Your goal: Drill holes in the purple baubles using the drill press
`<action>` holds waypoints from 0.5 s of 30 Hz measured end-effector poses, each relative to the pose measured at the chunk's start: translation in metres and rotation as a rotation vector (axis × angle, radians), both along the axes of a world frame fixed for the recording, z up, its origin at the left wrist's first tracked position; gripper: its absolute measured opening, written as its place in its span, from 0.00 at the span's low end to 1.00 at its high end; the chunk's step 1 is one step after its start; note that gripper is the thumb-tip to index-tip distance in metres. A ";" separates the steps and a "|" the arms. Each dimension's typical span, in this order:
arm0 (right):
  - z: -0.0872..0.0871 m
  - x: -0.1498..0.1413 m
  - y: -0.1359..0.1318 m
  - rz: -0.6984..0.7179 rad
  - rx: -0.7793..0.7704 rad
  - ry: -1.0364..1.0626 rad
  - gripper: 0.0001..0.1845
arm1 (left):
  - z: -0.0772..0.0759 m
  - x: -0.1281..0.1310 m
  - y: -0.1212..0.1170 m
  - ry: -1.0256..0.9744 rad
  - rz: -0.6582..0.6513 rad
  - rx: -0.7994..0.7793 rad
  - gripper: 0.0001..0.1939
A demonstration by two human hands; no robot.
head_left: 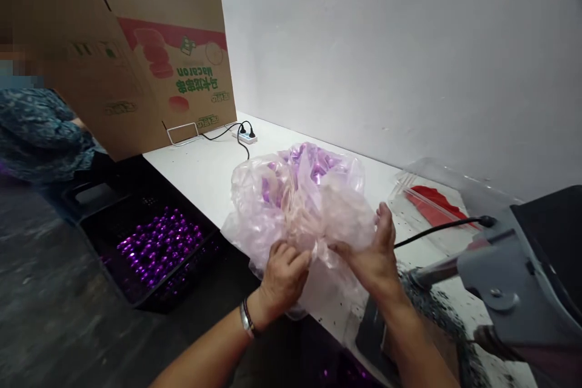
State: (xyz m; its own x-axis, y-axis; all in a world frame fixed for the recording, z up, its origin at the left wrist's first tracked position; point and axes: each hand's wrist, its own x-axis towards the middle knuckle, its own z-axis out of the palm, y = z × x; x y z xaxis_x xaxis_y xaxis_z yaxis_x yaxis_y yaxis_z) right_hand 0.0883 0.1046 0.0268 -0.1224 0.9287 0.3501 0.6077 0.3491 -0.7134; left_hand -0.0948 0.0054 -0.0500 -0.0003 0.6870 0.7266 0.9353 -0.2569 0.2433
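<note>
- Hands: our left hand (284, 279) and right hand (373, 251) both pinch the gathered neck of a clear plastic bag (254, 206) holding purple foil pieces (318, 173).
- We note a black crate (107, 260) of the same pieces beside the white desk (200, 163).

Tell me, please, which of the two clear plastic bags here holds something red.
The flat one by the wall; the bag bunched between left hand and right hand holds purple pieces.
</note>
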 end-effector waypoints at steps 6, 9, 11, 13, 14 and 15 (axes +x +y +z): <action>0.008 -0.052 0.073 0.262 -0.179 -0.172 0.33 | -0.021 0.007 -0.027 -0.019 0.034 -0.101 0.19; 0.009 -0.072 0.078 0.394 -0.163 -0.202 0.28 | -0.029 0.005 -0.043 -0.011 0.164 -0.076 0.36; 0.013 -0.078 0.076 0.431 -0.070 -0.167 0.27 | -0.039 0.005 -0.058 -0.013 0.260 -0.054 0.44; 0.021 -0.074 0.067 0.469 0.069 -0.105 0.27 | -0.053 0.003 -0.072 -0.007 0.291 -0.087 0.47; 0.025 -0.068 0.058 0.500 0.146 -0.069 0.27 | -0.059 0.001 -0.076 -0.005 0.298 -0.111 0.47; 0.028 -0.060 0.048 0.542 0.221 -0.035 0.27 | -0.065 -0.003 -0.077 -0.006 0.315 -0.121 0.46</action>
State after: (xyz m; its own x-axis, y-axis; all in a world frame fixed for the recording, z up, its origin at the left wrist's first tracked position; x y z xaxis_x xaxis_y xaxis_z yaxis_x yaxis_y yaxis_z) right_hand 0.0278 0.1524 0.0547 -0.5745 0.6359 0.5154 0.3226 0.7546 -0.5714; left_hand -0.0978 -0.0718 -0.1148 -0.2306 0.7340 0.6388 0.9626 0.0762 0.2598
